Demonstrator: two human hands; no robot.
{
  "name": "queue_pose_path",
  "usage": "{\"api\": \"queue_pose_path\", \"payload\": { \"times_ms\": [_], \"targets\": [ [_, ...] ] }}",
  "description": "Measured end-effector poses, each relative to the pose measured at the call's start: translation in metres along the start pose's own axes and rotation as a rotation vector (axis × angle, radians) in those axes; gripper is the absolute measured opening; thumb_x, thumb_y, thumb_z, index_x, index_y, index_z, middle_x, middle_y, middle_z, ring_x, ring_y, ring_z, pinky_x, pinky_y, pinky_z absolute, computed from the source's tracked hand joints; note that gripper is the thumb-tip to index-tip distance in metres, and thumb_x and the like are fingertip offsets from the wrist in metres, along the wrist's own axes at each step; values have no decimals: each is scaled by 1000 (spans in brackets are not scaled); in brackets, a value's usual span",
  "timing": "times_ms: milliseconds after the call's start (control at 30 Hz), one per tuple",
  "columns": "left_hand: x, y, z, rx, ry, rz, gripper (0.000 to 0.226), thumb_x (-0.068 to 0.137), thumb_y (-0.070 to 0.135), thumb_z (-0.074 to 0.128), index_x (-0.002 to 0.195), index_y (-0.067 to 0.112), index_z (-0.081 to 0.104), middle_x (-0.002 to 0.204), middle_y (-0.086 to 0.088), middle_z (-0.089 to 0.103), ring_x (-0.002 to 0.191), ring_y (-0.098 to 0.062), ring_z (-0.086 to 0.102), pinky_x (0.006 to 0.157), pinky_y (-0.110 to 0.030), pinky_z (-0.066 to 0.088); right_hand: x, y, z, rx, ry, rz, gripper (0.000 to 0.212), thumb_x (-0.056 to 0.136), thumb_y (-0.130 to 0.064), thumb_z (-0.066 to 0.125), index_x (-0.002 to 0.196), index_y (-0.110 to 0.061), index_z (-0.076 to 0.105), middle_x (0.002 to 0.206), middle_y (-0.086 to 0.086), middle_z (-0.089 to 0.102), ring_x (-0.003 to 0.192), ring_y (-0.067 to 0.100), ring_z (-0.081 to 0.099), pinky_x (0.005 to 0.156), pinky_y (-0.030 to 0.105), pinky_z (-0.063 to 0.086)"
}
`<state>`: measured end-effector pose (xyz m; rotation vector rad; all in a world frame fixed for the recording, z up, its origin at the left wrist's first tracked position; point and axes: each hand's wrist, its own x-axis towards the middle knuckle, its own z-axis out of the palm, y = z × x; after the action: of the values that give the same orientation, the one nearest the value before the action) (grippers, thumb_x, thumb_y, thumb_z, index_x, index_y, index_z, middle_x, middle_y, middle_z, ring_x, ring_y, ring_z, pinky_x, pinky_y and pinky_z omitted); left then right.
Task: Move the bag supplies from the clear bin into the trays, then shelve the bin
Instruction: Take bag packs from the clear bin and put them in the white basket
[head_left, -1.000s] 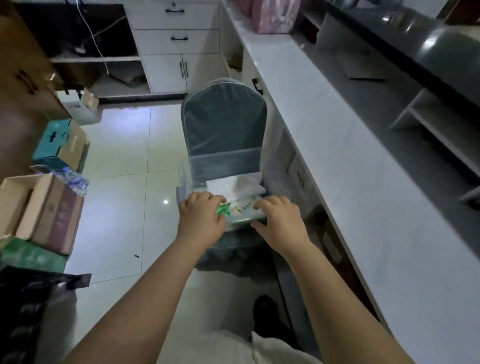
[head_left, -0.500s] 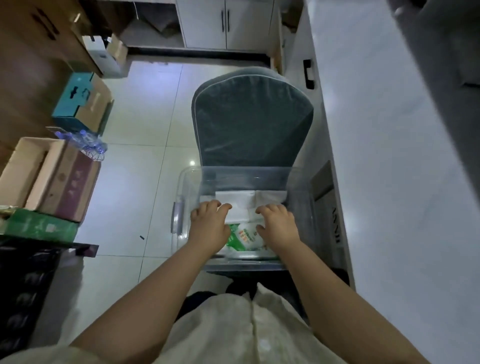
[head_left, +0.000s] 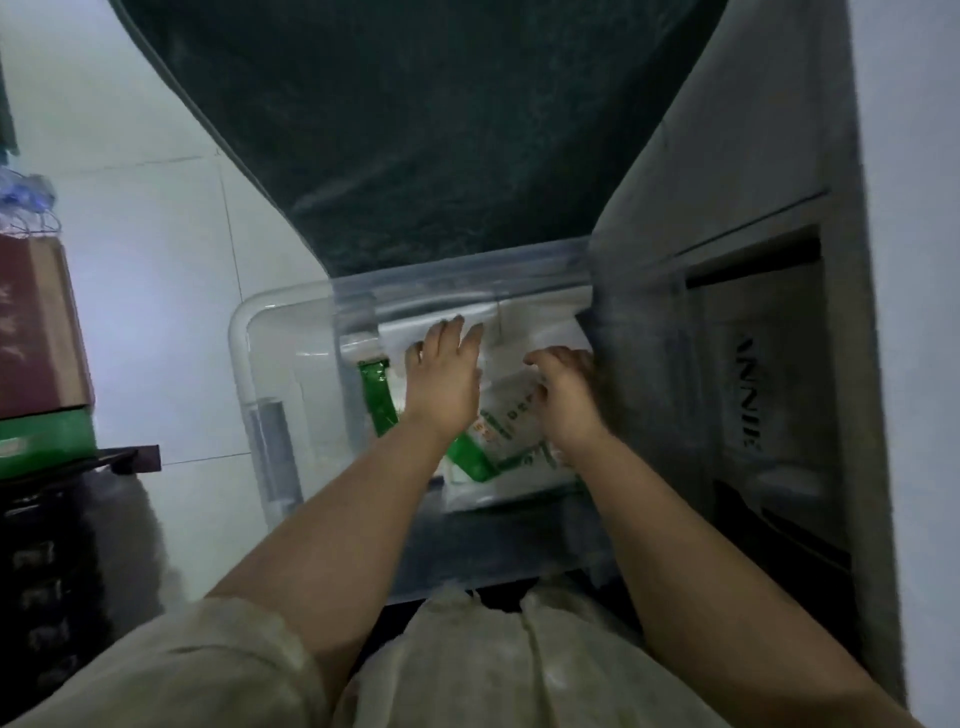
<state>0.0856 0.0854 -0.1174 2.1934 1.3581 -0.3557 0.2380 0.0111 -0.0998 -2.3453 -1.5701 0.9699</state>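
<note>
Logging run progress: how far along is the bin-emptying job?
Done: nothing shows as done; no tray in view. In hand: left hand flat on the white packs, right hand curled on the green-printed pack, both inside the clear bin. Left: move packs to trays, then shelve the bin, now on the chair.

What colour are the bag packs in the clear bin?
The packs are white with green edging; head view shows it.

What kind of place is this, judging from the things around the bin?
Probably a shop's or office's storage and work area. Stacked cartons stand at the left, a counter with an open cubby runs along the right, and the clear bin sits on a fabric chair.
</note>
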Motion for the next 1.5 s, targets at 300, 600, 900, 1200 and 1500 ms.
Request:
{"api": "queue_pose_path", "payload": {
  "times_ms": [300,600,900,1200,1500],
  "targets": [
    [51,-1,46,87,39,-59,90,67,-1,55,148,13,19,139,-14,35,127,-31,30,101,-50,22,20,13,30,6,74,-42,35,74,-4,64,108,-15,65,106,7,67,98,31,58,85,47,49],
    [29,-3,61,55,8,81,39,78,13,63,115,16,54,125,-11,50,116,-29,37,95,-42,20,13,19,18,62,142,-6,30,73,-1,63,101,-12,66,100,11,66,95,33,57,83,43,50],
    [48,-1,79,170,-89,113,78,70,34,75,133,13,34,126,-16,43,111,-33,37,91,-43,29,14,26,31,48,98,30,25,76,-4,61,99,-12,66,98,10,66,95,32,57,86,45,47],
    [56,-24,58,33,26,282,48,81,26,68,125,18,51,118,-11,59,103,-33,56,85,-41,36,10,31,35,101,106,100,27,75,-1,61,101,-8,67,102,13,65,99,33,55,90,44,45],
    [62,-5,72,336,56,176,85,78,20,63,145,17,12,127,-11,47,109,-31,45,90,-44,34,2,31,38,87,84,91,26,77,-3,61,102,-9,67,103,11,65,99,34,56,86,49,47]
  ]
}}
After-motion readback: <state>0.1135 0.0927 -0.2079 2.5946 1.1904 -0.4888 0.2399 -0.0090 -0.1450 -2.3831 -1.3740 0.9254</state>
